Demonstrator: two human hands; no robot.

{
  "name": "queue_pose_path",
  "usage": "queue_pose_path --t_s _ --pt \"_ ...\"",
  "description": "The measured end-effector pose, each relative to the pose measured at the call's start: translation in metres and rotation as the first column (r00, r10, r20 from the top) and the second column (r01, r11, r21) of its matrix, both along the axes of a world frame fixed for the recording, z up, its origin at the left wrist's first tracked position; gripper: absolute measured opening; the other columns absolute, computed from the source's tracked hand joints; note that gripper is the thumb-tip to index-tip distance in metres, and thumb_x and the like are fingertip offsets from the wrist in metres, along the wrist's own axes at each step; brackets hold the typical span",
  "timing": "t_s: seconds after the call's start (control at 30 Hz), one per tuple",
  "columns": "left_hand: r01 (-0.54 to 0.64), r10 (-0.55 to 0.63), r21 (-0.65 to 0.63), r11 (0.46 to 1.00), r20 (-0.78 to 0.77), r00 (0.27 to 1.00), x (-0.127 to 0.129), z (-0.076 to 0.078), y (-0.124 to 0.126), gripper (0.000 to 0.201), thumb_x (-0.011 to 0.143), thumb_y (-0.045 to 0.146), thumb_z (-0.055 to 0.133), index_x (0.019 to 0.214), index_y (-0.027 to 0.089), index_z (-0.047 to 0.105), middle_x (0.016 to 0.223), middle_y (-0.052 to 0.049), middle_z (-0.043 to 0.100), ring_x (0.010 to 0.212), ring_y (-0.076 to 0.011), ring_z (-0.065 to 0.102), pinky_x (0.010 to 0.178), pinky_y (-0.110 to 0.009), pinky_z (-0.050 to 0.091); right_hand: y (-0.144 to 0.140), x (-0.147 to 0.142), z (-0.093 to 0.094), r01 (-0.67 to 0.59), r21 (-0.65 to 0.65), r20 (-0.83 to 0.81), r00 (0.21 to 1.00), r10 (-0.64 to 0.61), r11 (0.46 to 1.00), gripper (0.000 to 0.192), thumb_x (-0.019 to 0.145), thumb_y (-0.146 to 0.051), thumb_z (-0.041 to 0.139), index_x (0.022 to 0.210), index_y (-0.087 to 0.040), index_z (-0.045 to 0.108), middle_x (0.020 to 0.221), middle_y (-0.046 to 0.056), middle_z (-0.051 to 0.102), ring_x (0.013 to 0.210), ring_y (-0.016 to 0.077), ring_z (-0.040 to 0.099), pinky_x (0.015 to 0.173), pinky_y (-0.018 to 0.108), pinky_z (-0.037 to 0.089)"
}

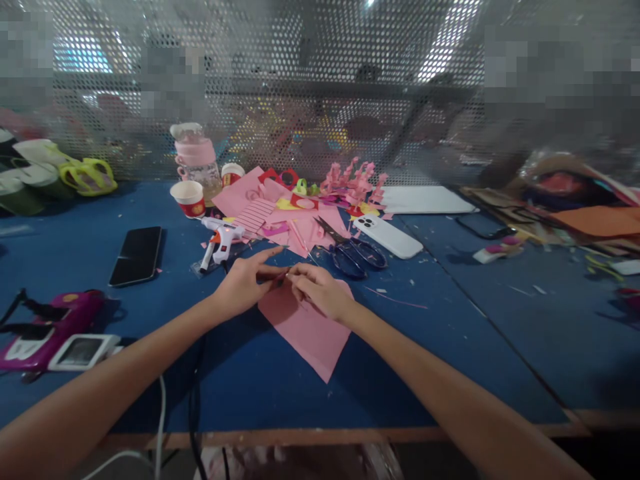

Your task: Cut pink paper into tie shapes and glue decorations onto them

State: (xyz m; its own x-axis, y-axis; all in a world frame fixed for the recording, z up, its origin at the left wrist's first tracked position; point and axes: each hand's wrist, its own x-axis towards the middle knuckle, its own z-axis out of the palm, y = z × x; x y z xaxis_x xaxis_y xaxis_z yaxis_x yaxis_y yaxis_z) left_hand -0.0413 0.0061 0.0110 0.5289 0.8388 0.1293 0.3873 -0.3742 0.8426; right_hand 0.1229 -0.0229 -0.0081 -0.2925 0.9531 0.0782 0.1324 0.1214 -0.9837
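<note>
My left hand [245, 283] is closed in a pinch, thumb against a finger, with its index finger stretched forward. My right hand [317, 288] meets it fingertip to fingertip, its fingers curled in a pinch. Between the fingertips is a small dark reddish bit, mostly hidden and too small to name. Beneath my right hand a pink sheet of paper [323, 343] lies with one corner toward me. Just beyond my hands are blue-handled scissors [350, 257] and a white glue gun [223, 239].
Pink paper scraps [255, 217] and curled pink paper pieces [355, 183] are heaped beyond my hands. A white phone [390, 237] lies right, a black phone [136, 255] left. A paper cup [189, 199] and a bottle [197, 160] stand before the perforated metal screen [310, 87]. Cables [197, 393] cross the front edge.
</note>
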Motion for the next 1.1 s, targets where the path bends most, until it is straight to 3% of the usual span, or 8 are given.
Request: queue_pose_path --t_s 0.17,0.47,0.67,0.87,1.1 --pt "-0.003 0.01 0.088 0.996 -0.071 0.997 0.001 0.003 -0.002 0.056 0.069 0.012 0.054 0.124 0.012 0.043 0.091 -0.007 0.069 0.087 -0.0181 0.064 0.082 -0.03 0.047 -0.001 0.001 0.0 -0.001 0.0 -0.022 1.0 0.001 1.0 0.017 0.076 -0.032 0.042 0.067 -0.019 0.046 0.043 -0.008 0.044 0.037 0.0053 0.036 0.042 0.022 0.027" --pt "0.037 -0.026 0.127 0.991 -0.082 0.996 0.003 0.001 -0.005 0.054 0.071 0.014 0.051 0.124 0.011 0.042 0.089 -0.006 0.07 0.083 -0.0181 0.065 0.078 -0.029 0.048 -0.003 -0.002 -0.001 0.038 0.005 -0.027 0.999 -0.038 0.999 0.018 0.075 -0.034 0.041 0.064 -0.019 0.044 0.039 -0.009 0.04 0.034 0.0049 0.035 0.038 0.02 0.027" --pt "0.096 -0.095 0.032 0.995 -0.028 0.995 0.0 0.003 -0.006 0.06 0.072 0.018 0.05 0.128 0.008 0.035 0.101 -0.01 0.066 0.091 -0.0184 0.062 0.082 -0.031 0.046 -0.005 -0.006 0.001 0.175 -0.061 -0.078 0.981 -0.18 0.983 0.014 0.066 -0.03 0.043 0.057 -0.019 0.044 0.036 -0.01 0.037 0.031 0.004 0.032 0.034 0.018 0.023" --pt "0.088 -0.088 -0.02 0.996 -0.005 0.996 0.003 0.001 -0.005 0.062 0.071 0.021 0.051 0.129 0.006 0.034 0.095 -0.011 0.068 0.088 -0.0193 0.063 0.08 -0.031 0.047 -0.006 -0.011 -0.001 0.223 -0.125 -0.104 0.966 -0.236 0.967 0.013 0.059 -0.03 0.043 0.051 -0.02 0.044 0.031 -0.01 0.035 0.027 0.0046 0.028 0.031 0.019 0.019" --pt "0.058 -0.057 -0.015 0.998 0.057 0.997 0.006 -0.007 -0.007 0.065 0.069 0.02 0.052 0.128 0.004 0.032 0.093 -0.012 0.069 0.083 -0.0177 0.065 0.075 -0.028 0.05 -0.008 -0.015 0.002 0.336 -0.004 -0.014 0.942 -0.336 0.942 0.014 0.056 -0.028 0.044 0.045 -0.02 0.042 0.035 -0.008 0.033 0.033 0.0054 0.03 0.035 0.02 0.021"
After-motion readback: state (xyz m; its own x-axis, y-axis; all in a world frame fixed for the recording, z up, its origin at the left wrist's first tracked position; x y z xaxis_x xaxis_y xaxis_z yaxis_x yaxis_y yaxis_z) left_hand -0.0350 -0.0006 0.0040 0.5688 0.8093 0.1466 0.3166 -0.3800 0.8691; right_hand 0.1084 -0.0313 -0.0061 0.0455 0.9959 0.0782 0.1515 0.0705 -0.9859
